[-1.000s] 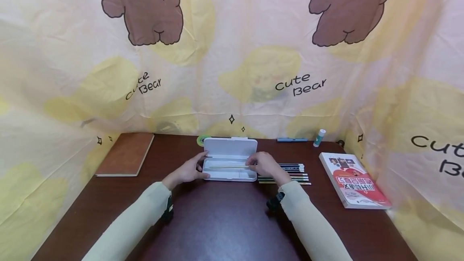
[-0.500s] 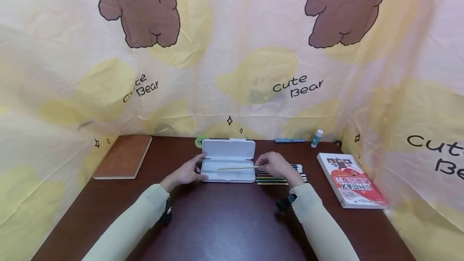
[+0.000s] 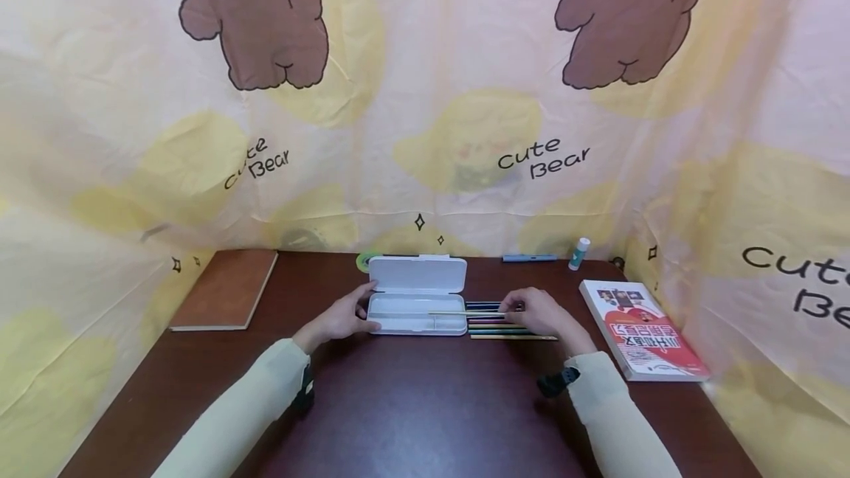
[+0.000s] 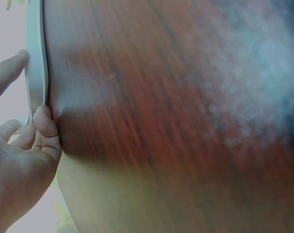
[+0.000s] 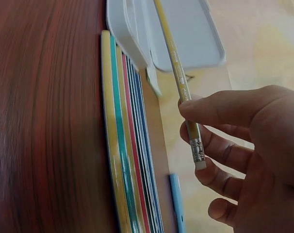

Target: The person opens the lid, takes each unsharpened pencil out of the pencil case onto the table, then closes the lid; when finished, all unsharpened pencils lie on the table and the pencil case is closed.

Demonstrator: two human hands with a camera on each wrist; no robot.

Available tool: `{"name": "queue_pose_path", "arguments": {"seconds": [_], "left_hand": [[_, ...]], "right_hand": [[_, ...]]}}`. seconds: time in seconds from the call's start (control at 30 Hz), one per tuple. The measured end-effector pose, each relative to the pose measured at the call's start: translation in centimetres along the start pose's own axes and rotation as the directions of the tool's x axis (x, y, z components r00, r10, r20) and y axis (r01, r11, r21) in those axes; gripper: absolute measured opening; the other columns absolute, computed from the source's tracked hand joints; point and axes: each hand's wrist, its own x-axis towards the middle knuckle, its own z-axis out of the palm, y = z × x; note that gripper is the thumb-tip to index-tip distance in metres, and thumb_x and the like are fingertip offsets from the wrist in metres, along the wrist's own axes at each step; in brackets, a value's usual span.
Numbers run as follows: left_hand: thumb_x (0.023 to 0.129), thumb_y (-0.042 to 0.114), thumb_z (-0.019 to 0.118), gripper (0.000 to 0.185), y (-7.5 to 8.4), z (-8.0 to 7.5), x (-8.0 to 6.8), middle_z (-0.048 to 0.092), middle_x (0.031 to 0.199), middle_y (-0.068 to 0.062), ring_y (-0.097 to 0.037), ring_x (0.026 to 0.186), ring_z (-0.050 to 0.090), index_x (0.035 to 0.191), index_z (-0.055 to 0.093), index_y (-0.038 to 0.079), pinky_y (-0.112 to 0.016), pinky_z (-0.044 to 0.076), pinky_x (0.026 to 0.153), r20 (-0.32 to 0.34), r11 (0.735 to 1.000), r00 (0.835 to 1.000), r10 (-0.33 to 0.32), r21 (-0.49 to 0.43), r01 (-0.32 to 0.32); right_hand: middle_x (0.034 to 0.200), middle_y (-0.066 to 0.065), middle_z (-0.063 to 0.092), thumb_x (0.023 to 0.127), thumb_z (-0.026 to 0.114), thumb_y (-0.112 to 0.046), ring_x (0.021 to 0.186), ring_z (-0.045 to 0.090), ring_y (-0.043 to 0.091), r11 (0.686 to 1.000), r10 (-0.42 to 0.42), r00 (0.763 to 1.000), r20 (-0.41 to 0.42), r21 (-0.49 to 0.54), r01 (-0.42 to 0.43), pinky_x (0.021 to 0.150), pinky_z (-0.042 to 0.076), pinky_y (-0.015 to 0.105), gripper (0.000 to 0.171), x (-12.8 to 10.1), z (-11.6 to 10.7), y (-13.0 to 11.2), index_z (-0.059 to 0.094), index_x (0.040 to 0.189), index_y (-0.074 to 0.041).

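Observation:
A white pencil case (image 3: 417, 302) lies on the table with its lid (image 3: 418, 274) raised. My left hand (image 3: 340, 317) grips the case's left end, thumb at the front corner and fingers toward the back; the left wrist view shows this hand (image 4: 25, 160) against the case's edge (image 4: 36, 53). With thumb and fingers, my right hand (image 5: 263, 136) pinches a yellow pencil (image 5: 172, 56) close to its eraser end. That pencil's far end reaches over the right part of the case. Beneath the right hand, several pencils (image 5: 119, 126) in yellow, green, red and dark colours lie side by side.
A brown notebook (image 3: 226, 290) lies at the left, and a red and white book (image 3: 643, 330) at the right. Along the back are a green tape roll (image 3: 363, 262), a blue pen (image 3: 529, 258) and a glue stick (image 3: 579, 254), before a printed curtain (image 3: 372, 94).
My right hand has moved to the right with the yellow pencil, drawing most of it out from over the case. My left hand keeps its place at the case.

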Motion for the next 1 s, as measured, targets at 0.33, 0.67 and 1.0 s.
{"name": "queue_pose_path", "arguments": {"seconds": [0.33, 0.67, 1.0], "left_hand": [[0.082, 0.026, 0.084, 0.096, 0.0, 0.1, 0.0, 0.052, 0.146, -0.013, -0.017, 0.092, 0.055, 0.158, 0.027, 0.017, -0.029, 0.045, 0.077, 0.004, 1.0, 1.0, 0.002, 0.004, -0.002], [0.082, 0.025, 0.084, 0.096, 0.2, -0.1, 0.2, 0.051, 0.146, -0.012, -0.017, 0.092, 0.054, 0.159, 0.026, 0.019, -0.029, 0.045, 0.076, 0.01, 1.0, 1.0, 0.003, -0.013, -0.003], [0.081, 0.025, 0.084, 0.097, 0.1, -0.2, 0.1, 0.051, 0.145, -0.012, -0.017, 0.092, 0.053, 0.159, 0.026, 0.019, -0.029, 0.044, 0.077, 0.011, 1.0, 1.0, 0.004, -0.01, -0.004]], "right_hand": [[0.095, -0.004, 0.069, 0.092, 0.071, -0.017, 0.09, 0.057, 0.019, 0.998, 0.054, 0.998, 0.014, -0.035, -0.054, 0.082, 0.048, 0.038, 0.01, -2.3, -1.4, 2.0, 0.074, 0.1, -0.02], [0.093, -0.004, 0.068, 0.091, 0.072, -0.017, 0.089, 0.055, 0.018, 0.994, 0.106, 0.993, 0.051, -0.038, -0.105, 0.08, 0.046, 0.036, 0.009, -3.9, -1.8, 3.9, 0.074, 0.098, -0.022], [0.091, -0.004, 0.067, 0.09, 0.073, -0.021, 0.085, 0.054, 0.017, 0.987, 0.159, 0.983, 0.088, -0.041, -0.156, 0.076, 0.041, 0.035, 0.006, -5.2, -1.6, 5.7, 0.074, 0.096, -0.024]]}}
